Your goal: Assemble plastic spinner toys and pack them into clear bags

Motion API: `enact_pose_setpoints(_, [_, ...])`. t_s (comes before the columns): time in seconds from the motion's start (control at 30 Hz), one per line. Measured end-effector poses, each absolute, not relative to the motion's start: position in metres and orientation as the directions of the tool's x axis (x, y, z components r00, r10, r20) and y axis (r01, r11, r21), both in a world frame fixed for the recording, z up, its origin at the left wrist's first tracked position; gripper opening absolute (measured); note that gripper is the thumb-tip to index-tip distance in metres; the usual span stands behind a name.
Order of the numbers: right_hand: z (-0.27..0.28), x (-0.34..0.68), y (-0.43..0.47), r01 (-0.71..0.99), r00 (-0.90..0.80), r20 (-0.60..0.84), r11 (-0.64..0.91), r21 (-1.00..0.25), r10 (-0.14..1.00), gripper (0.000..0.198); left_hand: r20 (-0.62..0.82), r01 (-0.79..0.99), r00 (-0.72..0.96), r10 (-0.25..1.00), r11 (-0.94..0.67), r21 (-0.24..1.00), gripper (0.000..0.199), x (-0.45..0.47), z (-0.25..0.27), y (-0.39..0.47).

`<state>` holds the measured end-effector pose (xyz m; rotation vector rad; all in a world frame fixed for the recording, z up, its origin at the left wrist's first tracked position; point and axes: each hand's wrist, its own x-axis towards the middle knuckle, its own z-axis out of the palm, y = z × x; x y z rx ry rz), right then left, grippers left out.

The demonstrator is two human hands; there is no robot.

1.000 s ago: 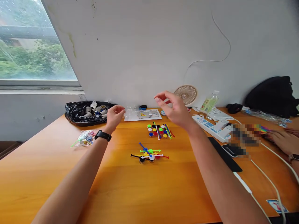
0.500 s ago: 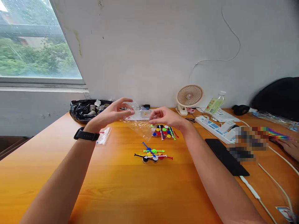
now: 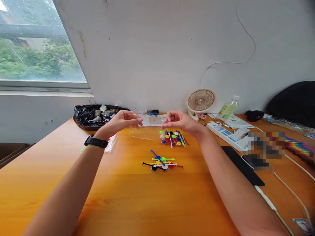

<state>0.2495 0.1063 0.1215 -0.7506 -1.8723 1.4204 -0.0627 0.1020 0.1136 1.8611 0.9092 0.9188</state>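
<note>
A clear plastic bag [image 3: 145, 133] hangs stretched above the back of the wooden table, nearly see-through. My left hand [image 3: 126, 119], with a black watch on its wrist, pinches the bag's left side. My right hand [image 3: 178, 121] pinches its right side, thumb and fingers together. Below and nearer to me lies a small heap of coloured arrow spinners [image 3: 161, 162] in blue, green, yellow, black, white and red. A second group of coloured spinner parts [image 3: 173, 139], discs and arrows, lies just under my right hand.
At the back left stands a black plastic bag [image 3: 85, 118] with rolls in it. A small clear packet [image 3: 111, 144] lies beside my left wrist. To the right are a fan [image 3: 201, 100], a bottle [image 3: 228, 108], a power strip [image 3: 225, 134], a black flat pad [image 3: 242, 165] and cables.
My left hand's fingers, spread before, have closed on the bag. The bag has gone from hanging slanted to being stretched level between my hands. My right hand has shifted slightly rightward.
</note>
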Motion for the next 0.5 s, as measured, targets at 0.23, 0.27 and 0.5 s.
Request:
enact_pose_setpoints(0.23, [0.124, 0.241, 0.105, 0.12, -0.57, 0.191, 0.312, -0.943, 0.799, 0.036, 0.169, 0.238, 0.564, 0.808, -0.356, 0.904, 0.031, -0.085, 0.113, 0.105])
enact_pose_setpoints(0.27, [0.126, 0.24, 0.103, 0.134, -0.561, 0.205, 0.332, -0.934, 0.802, 0.034, 0.164, 0.198, 0.607, 0.778, -0.348, 0.916, 0.036, -0.09, 0.111, 0.105])
enact_pose_setpoints(0.5, [0.144, 0.22, 0.079, 0.178, -0.659, 0.333, 0.571, -0.802, 0.674, 0.017, 0.122, -0.042, 0.812, 0.571, -0.152, 0.988, 0.088, -0.085, 0.106, 0.104])
